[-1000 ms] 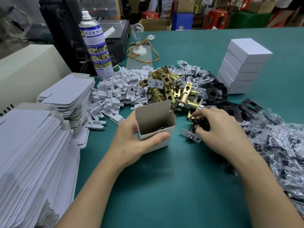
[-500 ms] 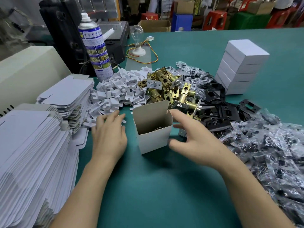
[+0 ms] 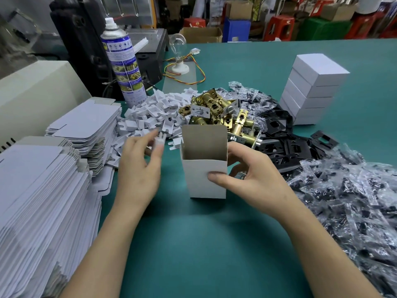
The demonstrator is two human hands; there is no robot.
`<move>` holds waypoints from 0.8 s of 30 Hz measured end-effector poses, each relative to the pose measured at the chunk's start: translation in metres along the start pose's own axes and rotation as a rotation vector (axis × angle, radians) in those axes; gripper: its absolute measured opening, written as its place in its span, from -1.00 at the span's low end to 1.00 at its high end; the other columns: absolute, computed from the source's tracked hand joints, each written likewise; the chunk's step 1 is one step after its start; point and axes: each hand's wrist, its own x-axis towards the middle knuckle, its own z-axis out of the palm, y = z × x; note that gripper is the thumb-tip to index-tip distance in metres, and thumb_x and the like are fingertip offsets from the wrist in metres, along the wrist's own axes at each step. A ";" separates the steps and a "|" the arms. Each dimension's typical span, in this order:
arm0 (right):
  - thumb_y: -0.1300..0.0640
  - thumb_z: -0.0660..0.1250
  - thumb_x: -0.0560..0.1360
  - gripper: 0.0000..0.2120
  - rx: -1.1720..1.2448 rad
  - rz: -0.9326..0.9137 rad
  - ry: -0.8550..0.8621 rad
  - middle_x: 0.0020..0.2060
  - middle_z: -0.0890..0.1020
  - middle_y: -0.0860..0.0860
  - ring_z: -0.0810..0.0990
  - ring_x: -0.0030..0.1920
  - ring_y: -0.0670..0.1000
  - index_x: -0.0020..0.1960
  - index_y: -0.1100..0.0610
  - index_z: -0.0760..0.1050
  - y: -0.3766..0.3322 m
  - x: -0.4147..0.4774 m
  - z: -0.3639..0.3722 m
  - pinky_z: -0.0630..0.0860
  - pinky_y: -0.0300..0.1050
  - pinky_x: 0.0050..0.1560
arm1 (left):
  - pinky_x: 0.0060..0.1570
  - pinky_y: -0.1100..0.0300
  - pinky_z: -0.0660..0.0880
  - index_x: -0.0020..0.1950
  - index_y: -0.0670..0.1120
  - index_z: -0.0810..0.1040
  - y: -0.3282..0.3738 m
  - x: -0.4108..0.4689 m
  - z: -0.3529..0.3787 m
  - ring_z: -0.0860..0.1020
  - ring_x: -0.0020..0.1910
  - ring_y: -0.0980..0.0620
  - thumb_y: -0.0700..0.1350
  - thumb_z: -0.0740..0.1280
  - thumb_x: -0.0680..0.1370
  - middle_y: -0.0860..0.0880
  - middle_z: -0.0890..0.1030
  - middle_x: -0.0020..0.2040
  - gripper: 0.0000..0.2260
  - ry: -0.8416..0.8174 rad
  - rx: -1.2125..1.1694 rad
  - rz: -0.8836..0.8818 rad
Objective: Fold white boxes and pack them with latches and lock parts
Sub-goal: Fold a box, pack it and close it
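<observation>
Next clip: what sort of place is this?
Most likely a packing bench in a hardware factory or workshop: stacks of flat white box blanks, a heap of brass latches on the green table, and a pile of closed white boxes.

The box (image 3: 199,186) is matt card, the latches (image 3: 214,104) glossy brassy metal, the black plates (image 3: 285,160) matt, perhaps metal.
</observation>
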 end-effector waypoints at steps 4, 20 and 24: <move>0.07 0.52 0.50 -0.72 0.002 0.008 -0.006 0.00 0.70 -0.15 0.63 0.01 -0.05 0.18 -0.08 0.59 0.003 0.001 0.000 0.54 -0.23 -0.06 | 0.12 0.12 0.60 0.36 0.16 0.56 0.012 -0.004 -0.001 0.60 0.07 0.06 -0.04 0.33 0.69 -0.09 0.58 0.23 -0.75 0.072 -0.368 0.024; 0.03 0.50 0.49 -0.74 -0.005 0.002 0.007 -0.02 0.68 -0.17 0.62 -0.01 -0.08 0.16 -0.11 0.59 0.006 0.002 0.002 0.54 -0.22 -0.12 | 0.13 0.22 0.44 0.49 0.02 0.42 0.049 -0.034 0.001 0.58 0.19 0.07 -0.21 0.33 0.67 0.20 0.56 0.25 -0.60 0.090 -0.339 0.572; 0.02 0.49 0.49 -0.74 -0.007 0.005 -0.002 -0.01 0.69 -0.16 0.62 0.01 -0.07 0.16 -0.09 0.59 0.006 0.002 0.002 0.56 -0.15 -0.10 | 0.12 0.18 0.42 0.38 0.12 0.49 0.048 -0.033 0.001 0.55 0.16 0.06 -0.20 0.20 0.71 0.19 0.56 0.26 -0.68 0.052 -0.410 0.522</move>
